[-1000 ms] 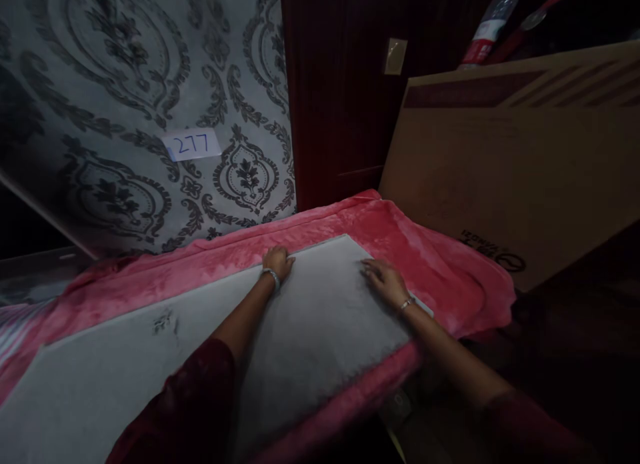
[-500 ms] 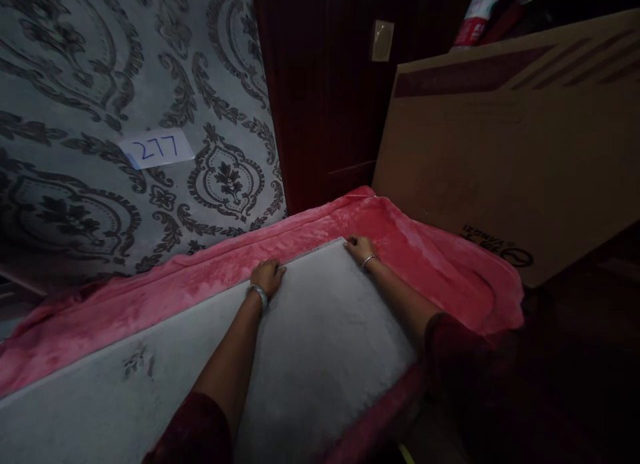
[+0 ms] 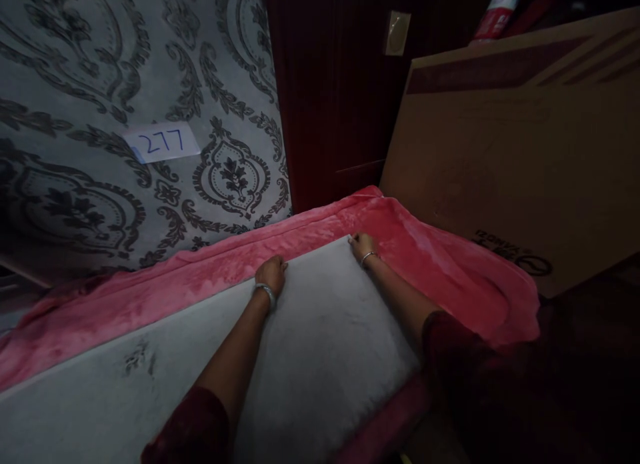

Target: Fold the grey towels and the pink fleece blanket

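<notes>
While both hands sit at the grey sheet's [image 3: 320, 337] far edge, the R hand [image 3: 363, 247] looks pinched on its corner, approx 4 o'clock of frame ctr; the L hand [image 3: 271, 275], approx 8 o'clock, looks curled shut on the same edge, w/ fingertips partly hidden. Step in hand, I'd judge: holding/adjusting that edge. Moving it would prob. call for both grips working together, so the corner doesn't skew. Pose: L forearm slants up from 7 o'clock, R forearm in from 4, both wrists w/ bracelets.

Sheet lies flat, 5 to 8 o'clock, atop a pink blanket [image 3: 415, 271]; cloth or stiff, can't tell. Further out: cardboard box [image 3: 500, 151] btwn 2 and 3, dark red panel [image 3: 330, 97] at 12, "277" label [image 3: 167, 142] near 10.
</notes>
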A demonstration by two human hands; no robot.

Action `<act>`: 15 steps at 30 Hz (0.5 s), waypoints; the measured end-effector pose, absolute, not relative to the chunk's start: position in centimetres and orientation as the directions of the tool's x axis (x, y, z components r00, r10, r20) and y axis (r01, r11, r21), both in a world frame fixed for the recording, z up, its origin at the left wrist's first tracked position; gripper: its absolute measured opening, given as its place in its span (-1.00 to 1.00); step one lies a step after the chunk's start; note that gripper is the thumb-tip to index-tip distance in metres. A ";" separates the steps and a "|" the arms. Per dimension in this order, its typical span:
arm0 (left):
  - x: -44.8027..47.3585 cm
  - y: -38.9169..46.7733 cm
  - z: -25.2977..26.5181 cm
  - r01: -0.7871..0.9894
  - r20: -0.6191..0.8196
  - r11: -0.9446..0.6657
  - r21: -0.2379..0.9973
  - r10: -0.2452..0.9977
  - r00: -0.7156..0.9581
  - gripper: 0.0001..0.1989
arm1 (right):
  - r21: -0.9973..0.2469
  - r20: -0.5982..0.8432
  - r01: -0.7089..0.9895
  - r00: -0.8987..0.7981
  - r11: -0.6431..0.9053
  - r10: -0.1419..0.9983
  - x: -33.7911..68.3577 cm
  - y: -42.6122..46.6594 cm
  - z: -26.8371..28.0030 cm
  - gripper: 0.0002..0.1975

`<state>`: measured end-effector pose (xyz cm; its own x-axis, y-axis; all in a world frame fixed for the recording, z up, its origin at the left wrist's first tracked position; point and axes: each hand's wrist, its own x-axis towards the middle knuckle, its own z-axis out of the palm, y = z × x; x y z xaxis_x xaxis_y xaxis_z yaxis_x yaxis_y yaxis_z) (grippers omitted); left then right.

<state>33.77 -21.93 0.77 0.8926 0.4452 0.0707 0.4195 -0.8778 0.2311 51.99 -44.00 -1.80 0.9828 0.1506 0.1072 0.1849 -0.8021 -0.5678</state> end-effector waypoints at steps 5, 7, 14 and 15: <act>34.1 -21.7 0.3 0.405 0.059 -0.890 0.211 0.425 0.903 -0.79 | -0.510 0.068 0.182 0.983 -0.841 0.171 51.4 -43.6 -1.9 -0.80; 34.0 -21.5 0.3 0.389 0.063 -0.897 0.210 0.409 0.910 -0.80 | -0.492 0.055 0.199 0.979 -0.847 0.198 51.3 -43.8 -1.5 -0.78; 33.0 -21.4 1.6 0.296 0.123 -0.932 0.210 0.326 0.937 -0.68 | -0.412 0.120 0.407 0.911 -0.815 0.394 45.6 -45.4 0.7 -0.53; 32.5 -21.9 1.7 0.260 0.145 -0.946 0.193 0.290 0.946 -0.64 | -0.374 0.155 0.504 0.862 -0.779 0.483 43.6 -45.6 0.5 -0.50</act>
<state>32.47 -21.89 1.67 0.9461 0.2896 0.1447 0.2601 -0.9461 0.1931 43.64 -45.64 0.51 0.8619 0.4828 0.1550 0.5035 -0.7788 -0.3741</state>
